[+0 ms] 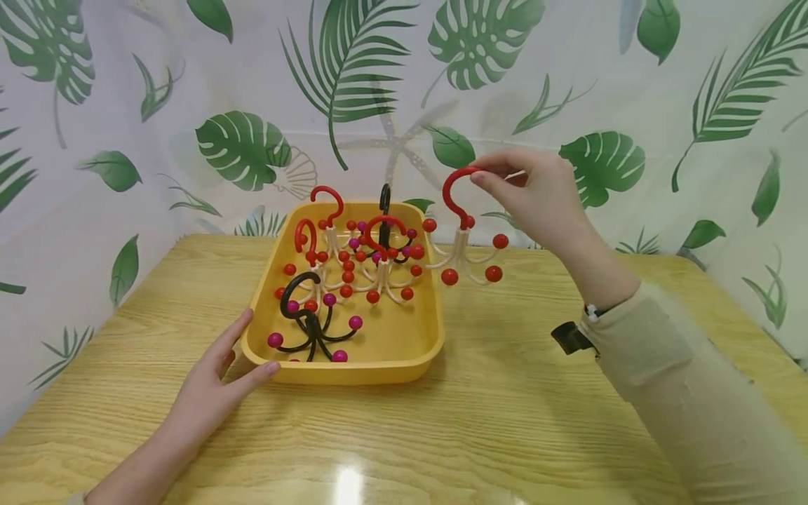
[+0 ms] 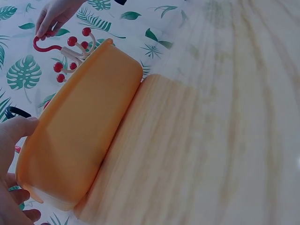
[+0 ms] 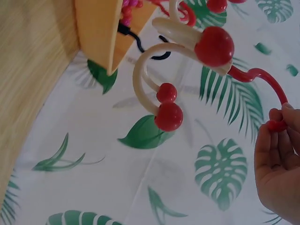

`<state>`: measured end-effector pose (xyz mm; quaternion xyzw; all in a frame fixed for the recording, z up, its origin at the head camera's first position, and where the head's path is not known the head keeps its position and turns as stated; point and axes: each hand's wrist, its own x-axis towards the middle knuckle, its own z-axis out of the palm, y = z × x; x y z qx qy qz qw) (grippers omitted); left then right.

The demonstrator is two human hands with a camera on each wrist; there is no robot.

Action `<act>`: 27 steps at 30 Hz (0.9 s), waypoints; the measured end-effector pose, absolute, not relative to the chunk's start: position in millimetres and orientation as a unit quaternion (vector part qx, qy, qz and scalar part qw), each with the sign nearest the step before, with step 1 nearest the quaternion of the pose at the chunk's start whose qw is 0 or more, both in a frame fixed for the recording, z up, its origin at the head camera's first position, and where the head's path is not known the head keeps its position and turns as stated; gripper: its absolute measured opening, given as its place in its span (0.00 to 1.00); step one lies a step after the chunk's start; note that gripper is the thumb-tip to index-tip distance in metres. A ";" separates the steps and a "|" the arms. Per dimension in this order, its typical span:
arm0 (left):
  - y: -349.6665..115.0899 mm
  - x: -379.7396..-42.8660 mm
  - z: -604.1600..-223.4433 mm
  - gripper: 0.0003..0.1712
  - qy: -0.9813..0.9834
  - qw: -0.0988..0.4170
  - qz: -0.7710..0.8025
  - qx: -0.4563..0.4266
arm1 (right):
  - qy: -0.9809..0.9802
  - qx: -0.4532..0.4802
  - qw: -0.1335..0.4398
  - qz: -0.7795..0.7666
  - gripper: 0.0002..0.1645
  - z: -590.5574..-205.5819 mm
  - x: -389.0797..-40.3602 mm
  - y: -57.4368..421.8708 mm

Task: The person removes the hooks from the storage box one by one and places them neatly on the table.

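So the left hand (image 1: 210,382) is spread wide against the near-left corner of the yellow bin (image 1: 353,373), black hanger (image 1: 313,328) just inside. Farther back, the right hand (image 1: 544,195) pinches a red-and-white hanger (image 1: 462,244) by its hook (image 1: 447,191), midair near the bin's far-right corner.

Hanger (image 1: 462,247) and tray (image 1: 353,374) look smooth plastic; the wood-grained table (image 1: 505,421), glossy.

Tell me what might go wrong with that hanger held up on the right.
It may slip: the right hand pinches the red hook of the held hanger near its end.

Its red balls hang close to the right side of the yellow tray, so one might knock the rim.

If lowered inside, it could tangle with the crowded hangers there.
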<state>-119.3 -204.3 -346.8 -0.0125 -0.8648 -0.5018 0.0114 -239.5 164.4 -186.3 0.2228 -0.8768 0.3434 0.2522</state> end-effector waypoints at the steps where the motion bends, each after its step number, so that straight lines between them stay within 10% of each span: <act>1: -204.4 -119.4 -346.9 0.52 -0.865 0.011 -0.502 -0.012 | -0.878 0.216 0.255 0.343 0.12 -186.3 -242.4 167.1; 27: -205.4 -120.7 -348.4 0.52 -0.862 0.014 -0.506 -0.021 | -0.912 0.119 0.186 0.345 0.12 -241.1 -326.6 190.5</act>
